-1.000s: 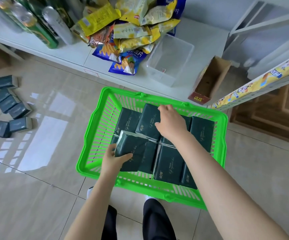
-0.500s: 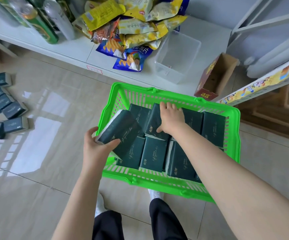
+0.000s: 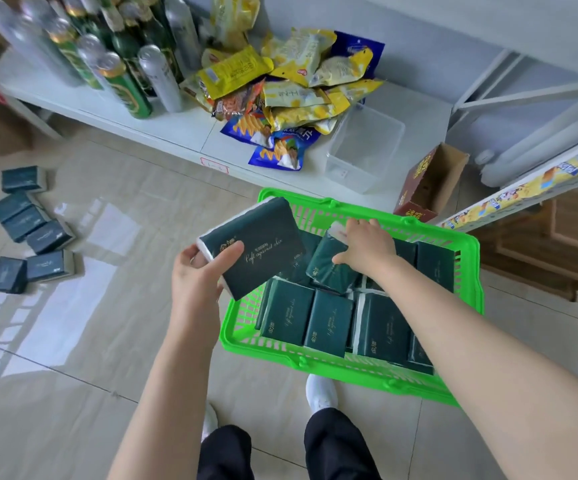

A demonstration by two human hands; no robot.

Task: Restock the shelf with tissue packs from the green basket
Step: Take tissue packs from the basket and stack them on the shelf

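A green basket (image 3: 467,271) stands on the tiled floor below a low white shelf (image 3: 176,133). Several dark green tissue packs (image 3: 329,323) lie inside it. My left hand (image 3: 197,275) holds one tissue pack (image 3: 259,247) by its near end, lifted above the basket's left rim. My right hand (image 3: 367,244) reaches into the basket and grips a second pack (image 3: 329,268), which is tilted up out of the row.
Several more tissue packs (image 3: 27,233) lie on the floor at the left. On the shelf are bottles and cans (image 3: 121,71), a pile of snack bags (image 3: 287,84) and a clear plastic tub (image 3: 367,147). A brown carton (image 3: 426,181) stands by the basket's far right corner.
My left hand has lifted its pack up and to the left, out of the basket. My right hand has closed on another pack and tipped it upward.
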